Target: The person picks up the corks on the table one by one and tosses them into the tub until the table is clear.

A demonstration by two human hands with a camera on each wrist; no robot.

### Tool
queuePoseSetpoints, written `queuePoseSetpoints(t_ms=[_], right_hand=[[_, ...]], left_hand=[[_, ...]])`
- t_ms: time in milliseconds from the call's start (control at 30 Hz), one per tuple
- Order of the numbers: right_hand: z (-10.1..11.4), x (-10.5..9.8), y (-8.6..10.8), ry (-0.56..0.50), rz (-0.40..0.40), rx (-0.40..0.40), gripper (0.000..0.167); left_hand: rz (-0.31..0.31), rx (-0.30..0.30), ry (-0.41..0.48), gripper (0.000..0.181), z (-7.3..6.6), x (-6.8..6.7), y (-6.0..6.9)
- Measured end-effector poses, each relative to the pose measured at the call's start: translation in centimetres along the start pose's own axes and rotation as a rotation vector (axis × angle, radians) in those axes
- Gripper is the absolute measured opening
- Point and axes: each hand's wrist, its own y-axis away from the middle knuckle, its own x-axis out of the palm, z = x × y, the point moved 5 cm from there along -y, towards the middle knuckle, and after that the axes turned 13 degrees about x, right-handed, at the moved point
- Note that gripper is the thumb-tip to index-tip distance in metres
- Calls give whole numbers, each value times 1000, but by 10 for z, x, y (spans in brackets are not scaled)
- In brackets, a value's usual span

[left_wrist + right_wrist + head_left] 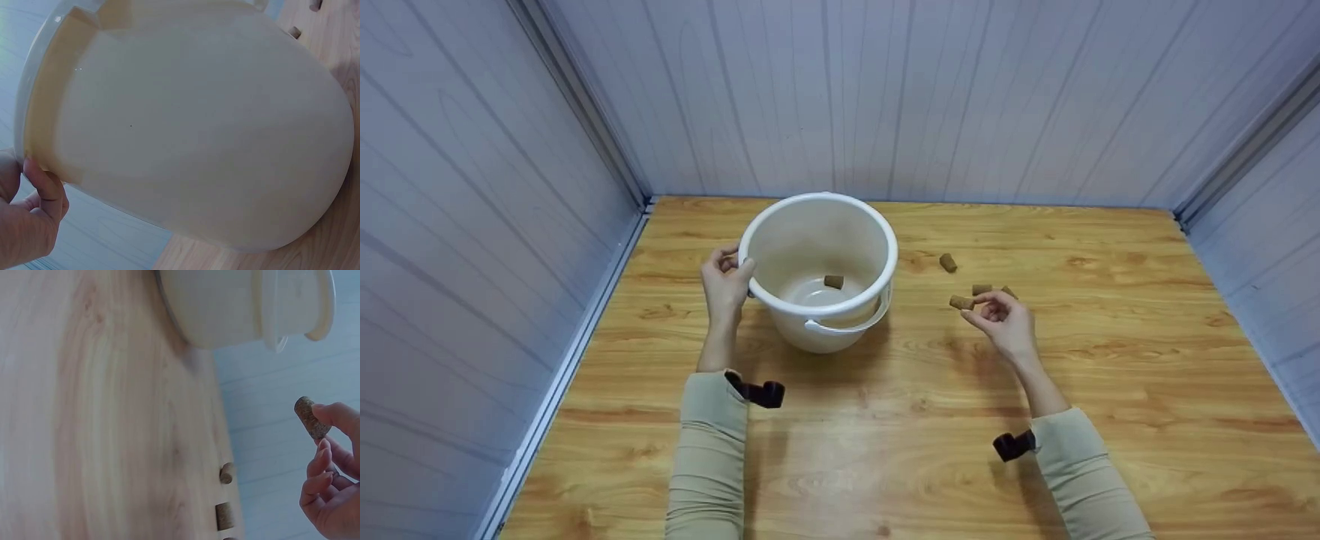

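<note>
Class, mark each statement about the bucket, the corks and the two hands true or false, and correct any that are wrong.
1. The grip of the left hand is on the white bucket. True.
2. The grip of the right hand is empty. False: it pinches a cork.
3. Another cork lies inside the bucket. True.
4. The wooden table has no corks on it. False: three corks lie on it, near the right hand.
5. The handle hangs on the outside of the bucket. True.
</note>
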Motion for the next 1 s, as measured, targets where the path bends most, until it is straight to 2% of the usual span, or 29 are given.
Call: queuePoseSetpoints(t_ms=[467,700,1000], right_hand=[[46,6,18,26,64,-128,19],[100,8,45,30,79,-175,16],[122,15,50,18,102,-218,16]], left_hand=[[5,7,-23,30,-1,0,1],[1,10,-2,29,-1,0,1],[-11,4,16,29,0,0,1]])
